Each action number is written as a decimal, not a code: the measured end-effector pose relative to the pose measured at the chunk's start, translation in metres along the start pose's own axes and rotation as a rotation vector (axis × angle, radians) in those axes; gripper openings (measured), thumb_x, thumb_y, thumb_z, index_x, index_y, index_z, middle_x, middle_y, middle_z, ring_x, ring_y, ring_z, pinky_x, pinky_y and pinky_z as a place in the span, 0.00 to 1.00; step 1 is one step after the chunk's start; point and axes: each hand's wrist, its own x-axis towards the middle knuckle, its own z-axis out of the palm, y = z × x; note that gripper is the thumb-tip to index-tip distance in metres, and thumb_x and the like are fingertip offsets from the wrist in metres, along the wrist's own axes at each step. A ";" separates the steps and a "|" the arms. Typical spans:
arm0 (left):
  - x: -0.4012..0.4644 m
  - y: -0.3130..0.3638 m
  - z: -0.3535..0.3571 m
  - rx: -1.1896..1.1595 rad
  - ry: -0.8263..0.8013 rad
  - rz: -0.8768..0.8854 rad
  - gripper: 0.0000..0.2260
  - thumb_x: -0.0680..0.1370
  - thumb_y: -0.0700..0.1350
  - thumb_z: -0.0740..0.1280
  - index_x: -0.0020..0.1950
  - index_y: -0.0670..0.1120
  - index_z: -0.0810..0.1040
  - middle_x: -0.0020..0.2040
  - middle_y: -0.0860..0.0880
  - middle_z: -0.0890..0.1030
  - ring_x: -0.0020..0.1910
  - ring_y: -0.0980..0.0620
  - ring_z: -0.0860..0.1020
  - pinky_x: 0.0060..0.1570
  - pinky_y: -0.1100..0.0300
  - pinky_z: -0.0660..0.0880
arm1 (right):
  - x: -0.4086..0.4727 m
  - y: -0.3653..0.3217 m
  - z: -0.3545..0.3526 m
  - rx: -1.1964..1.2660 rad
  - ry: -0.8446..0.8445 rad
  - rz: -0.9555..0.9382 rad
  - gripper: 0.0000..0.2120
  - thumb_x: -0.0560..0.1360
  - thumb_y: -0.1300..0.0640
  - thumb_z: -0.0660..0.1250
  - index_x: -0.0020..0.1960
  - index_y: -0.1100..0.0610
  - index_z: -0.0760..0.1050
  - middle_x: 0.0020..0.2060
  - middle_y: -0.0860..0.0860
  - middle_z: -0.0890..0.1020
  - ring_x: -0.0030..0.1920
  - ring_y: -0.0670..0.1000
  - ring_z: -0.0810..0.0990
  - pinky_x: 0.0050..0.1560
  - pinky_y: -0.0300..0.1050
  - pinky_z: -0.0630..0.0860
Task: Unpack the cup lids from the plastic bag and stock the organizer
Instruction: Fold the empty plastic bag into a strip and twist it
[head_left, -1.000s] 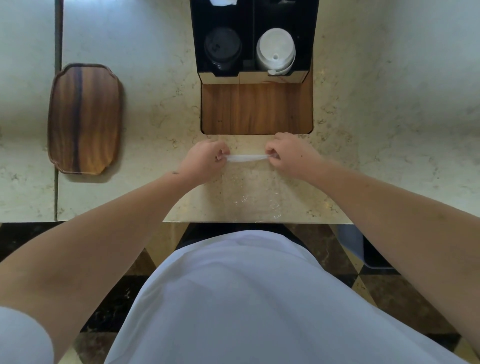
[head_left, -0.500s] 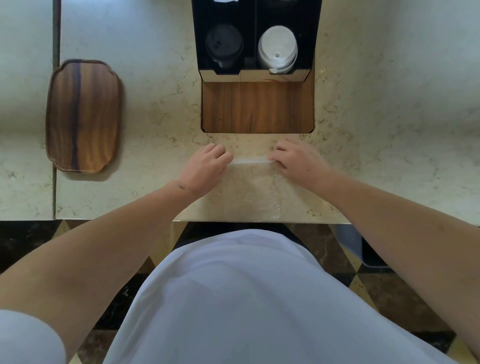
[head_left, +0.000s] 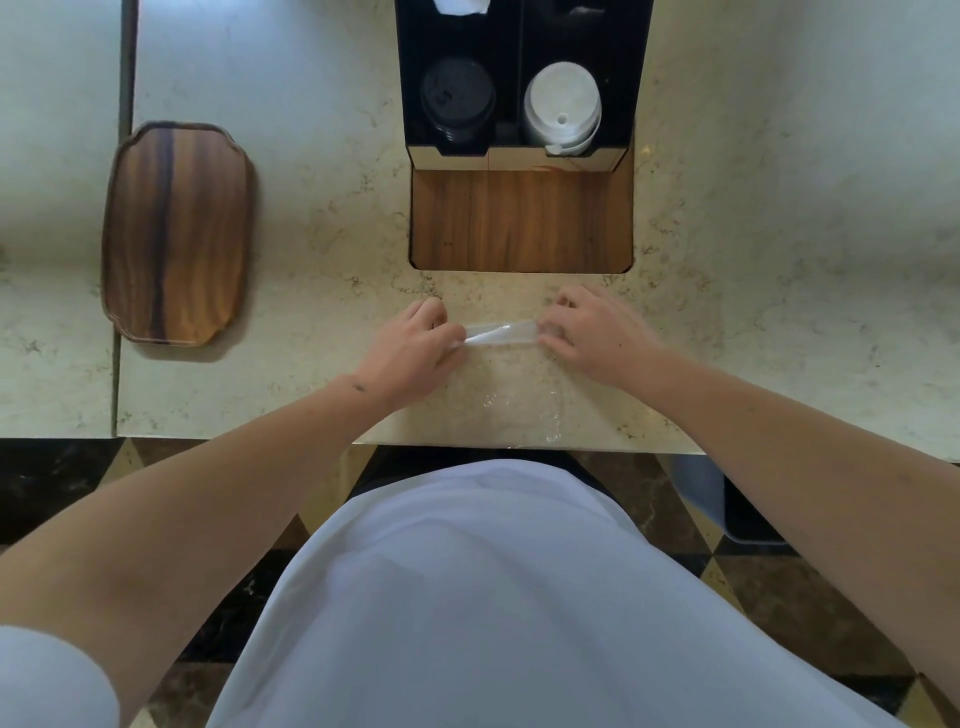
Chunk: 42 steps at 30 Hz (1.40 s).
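Since a second ago, both hands have loosened from closed fists pinching the bag's folded edge to flatter hands pressing it down on the counter. The clear plastic bag (head_left: 511, 395) lies flat and empty-looking on the marble counter (head_left: 322, 249), its near end reaching the counter's front edge just above the person's white apron (head_left: 493, 597). Its far end is folded into a narrow strip stretched between the two hands. The left hand (head_left: 415, 345) rests on the strip's left end, fingers half curled and pressing; the right hand (head_left: 597, 332) covers the right end with fingers spread low. Whether either still pinches the film cannot be told. Beyond the hands sits a wooden inset, then the black organizer (head_left: 519, 78), holding black lids (head_left: 457, 98) in its left compartment and white lids (head_left: 563, 104) in its right. A wooden tray (head_left: 176, 234) lies well to the left.
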 end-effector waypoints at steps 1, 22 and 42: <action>0.002 0.001 -0.001 -0.012 -0.002 -0.032 0.09 0.80 0.48 0.68 0.50 0.43 0.83 0.47 0.44 0.75 0.46 0.45 0.73 0.40 0.55 0.72 | 0.003 0.000 0.000 0.003 -0.015 0.015 0.11 0.80 0.48 0.65 0.54 0.53 0.81 0.51 0.50 0.77 0.47 0.47 0.72 0.47 0.43 0.72; 0.022 0.012 -0.010 -0.048 -0.143 -0.150 0.04 0.80 0.40 0.68 0.52 0.42 0.82 0.49 0.45 0.80 0.49 0.44 0.75 0.48 0.51 0.74 | 0.028 -0.027 -0.002 -0.109 -0.216 -0.038 0.09 0.82 0.57 0.59 0.45 0.53 0.74 0.41 0.49 0.75 0.42 0.51 0.74 0.40 0.41 0.62; -0.017 0.009 -0.005 0.102 0.002 0.149 0.02 0.76 0.38 0.73 0.48 0.42 0.84 0.45 0.43 0.81 0.43 0.43 0.79 0.44 0.48 0.79 | -0.038 -0.017 0.043 -0.210 0.061 -0.128 0.22 0.76 0.51 0.63 0.66 0.60 0.76 0.57 0.58 0.78 0.56 0.59 0.75 0.49 0.54 0.79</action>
